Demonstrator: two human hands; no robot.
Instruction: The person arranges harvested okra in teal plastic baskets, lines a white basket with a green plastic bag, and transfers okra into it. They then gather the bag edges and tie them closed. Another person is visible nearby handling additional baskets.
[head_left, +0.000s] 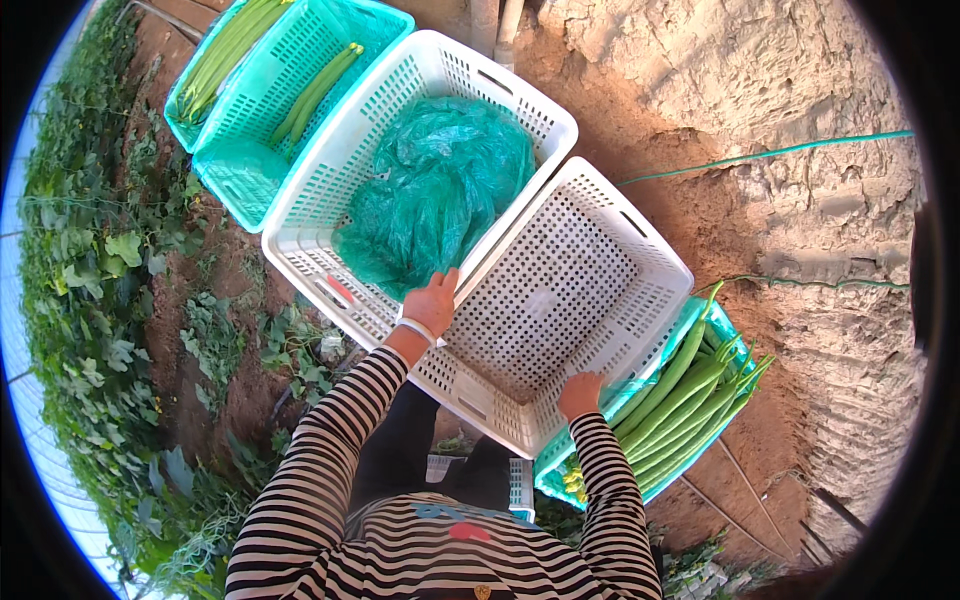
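Observation:
A white plastic crate (283, 225) holds crumpled green plastic film (450, 180). My left hand (431, 304) is at this crate's near edge, where it meets a second white crate (547, 292) with a perforated floor and nothing inside. Some fingers reach over the rim beside the film; whether they grip it I cannot tell. My right hand (581, 394) is at the right side wall of the second crate, its fingers curled and partly hidden. Just right of it, long green gourds (675, 405) lie in a crate lined with green film (559, 469).
At the upper left, green-lined crates (262, 214) hold more long gourds (319, 94). Leafy vines (90, 300) run down the left. A rough earthen wall (825, 210) with green cords (750, 157) rises on the right. Thin poles (735, 510) lie at lower right.

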